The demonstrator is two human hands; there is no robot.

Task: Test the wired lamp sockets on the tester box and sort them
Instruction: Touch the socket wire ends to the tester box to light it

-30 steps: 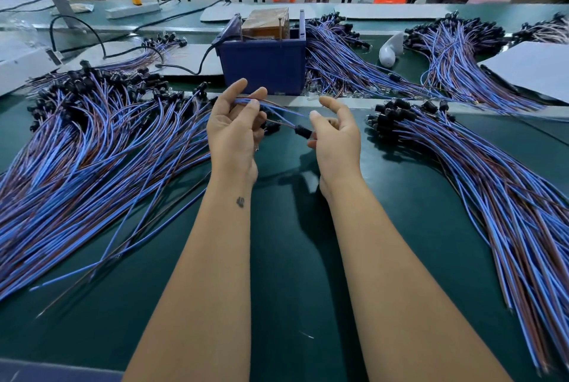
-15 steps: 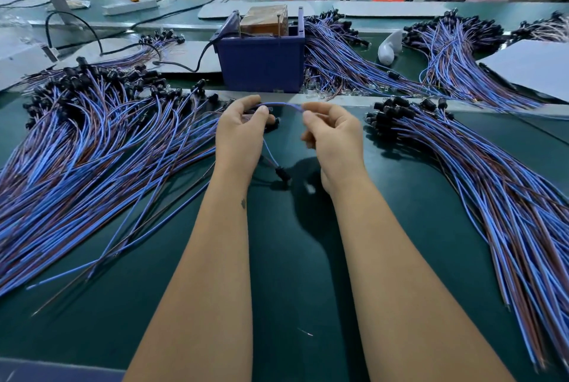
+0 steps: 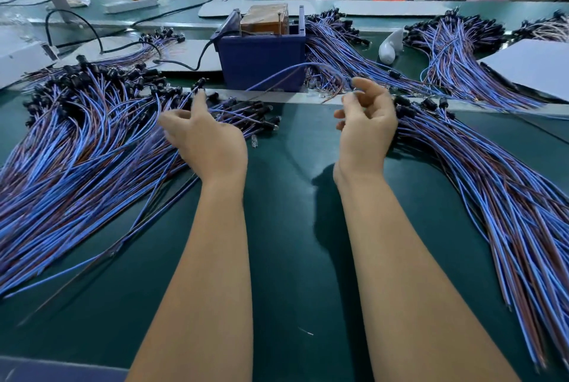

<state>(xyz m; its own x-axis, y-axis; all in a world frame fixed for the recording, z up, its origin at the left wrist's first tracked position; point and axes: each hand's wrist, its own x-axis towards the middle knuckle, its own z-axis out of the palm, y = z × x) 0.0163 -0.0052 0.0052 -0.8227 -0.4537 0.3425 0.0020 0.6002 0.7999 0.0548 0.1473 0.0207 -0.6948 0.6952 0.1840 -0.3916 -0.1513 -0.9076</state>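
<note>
Both hands have parted since the earlier frame over the dark green mat-covered bench (image 3: 286,258), left hand (image 3: 209,141) loosely spread above the left heap of blue-and-brown wired black sockets (image 3: 80,147), right hand (image 3: 366,122) curled, fingertips pinching one blue wire (image 3: 295,68) arching toward the dark blue tester box (image 3: 261,61).

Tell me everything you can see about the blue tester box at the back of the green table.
The tester box is a dark blue, plastic-looking open-topped bin standing upright at the far edge of the green mat. Inside sits a brown, tape-wrapped block with thin metal pins rising beside it. A clear angled panel leans at its left corner, where a black cable enters. One blue wire arcs across its front face. Bundles of wired sockets press against its right side. Neither hand touches it.
</note>
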